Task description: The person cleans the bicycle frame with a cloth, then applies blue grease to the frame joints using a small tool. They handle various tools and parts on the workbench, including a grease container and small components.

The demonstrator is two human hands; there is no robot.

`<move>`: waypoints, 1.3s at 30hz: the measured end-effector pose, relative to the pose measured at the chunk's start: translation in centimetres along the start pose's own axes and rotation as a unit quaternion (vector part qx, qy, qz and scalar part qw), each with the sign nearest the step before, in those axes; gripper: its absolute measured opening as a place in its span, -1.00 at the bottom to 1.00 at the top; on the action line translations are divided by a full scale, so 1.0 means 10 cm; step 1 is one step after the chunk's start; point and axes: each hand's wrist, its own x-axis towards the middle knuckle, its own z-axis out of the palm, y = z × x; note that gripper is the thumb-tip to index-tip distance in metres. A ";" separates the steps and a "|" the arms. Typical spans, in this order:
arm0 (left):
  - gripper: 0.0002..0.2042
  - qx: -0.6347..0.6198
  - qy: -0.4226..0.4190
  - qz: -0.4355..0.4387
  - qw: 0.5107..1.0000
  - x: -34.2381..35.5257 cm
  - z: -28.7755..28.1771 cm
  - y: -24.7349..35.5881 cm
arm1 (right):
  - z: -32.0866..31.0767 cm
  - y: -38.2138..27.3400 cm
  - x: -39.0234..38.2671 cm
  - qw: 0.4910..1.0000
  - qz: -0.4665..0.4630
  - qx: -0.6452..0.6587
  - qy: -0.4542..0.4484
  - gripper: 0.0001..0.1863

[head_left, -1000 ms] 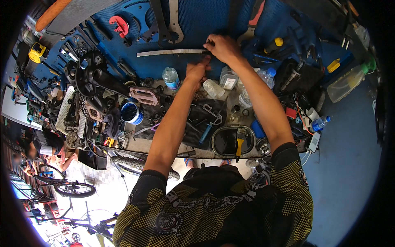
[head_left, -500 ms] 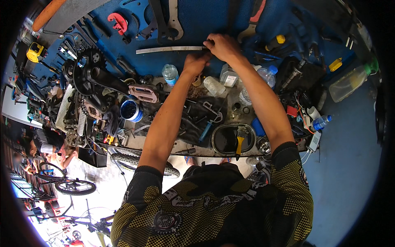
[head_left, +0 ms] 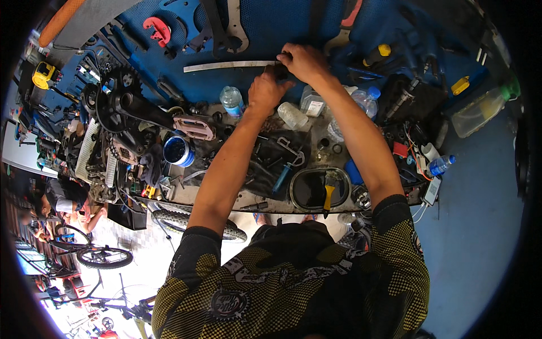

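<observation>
Both my arms reach over the workbench to the blue tool board. My right hand (head_left: 305, 63) is closed beside the right end of a pale metal strip (head_left: 228, 65) on the board. Just below and to its left is my left hand (head_left: 266, 91), fingers curled and thumb pointing right. A small dark piece (head_left: 277, 70) shows between the hands; its kind is too unclear to name. Under my left hand stands a clear bottle with a blue label (head_left: 232, 101), and a cloudy plastic cup (head_left: 292, 116) lies below my hands.
A black tub of dark liquid (head_left: 302, 191) with a yellow-handled brush (head_left: 329, 195) sits at the bench's near edge. Left are a blue paint can (head_left: 179, 151), a pedal (head_left: 193, 127) and a crankset (head_left: 127, 101). A person (head_left: 68, 198) crouches by a bicycle at far left.
My left hand has shifted slightly up and its thumb now sticks out to the right. My right hand stays nearly in place by the strip. The view has shifted a little.
</observation>
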 end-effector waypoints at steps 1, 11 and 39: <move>-0.46 -0.004 0.008 0.009 1.000 -0.01 0.00 -0.04 | 0.00 -0.02 0.00 1.000 0.002 0.000 -0.004 -0.68; -0.56 -0.074 -0.002 -0.006 0.997 -0.03 0.00 -0.11 | -0.05 0.04 -0.02 1.000 0.004 0.023 0.011 -0.58; -0.74 -0.125 -0.055 -0.142 0.980 -1.95 0.10 -1.01 | 1.06 0.49 -1.29 0.985 0.124 -0.088 -0.078 -0.58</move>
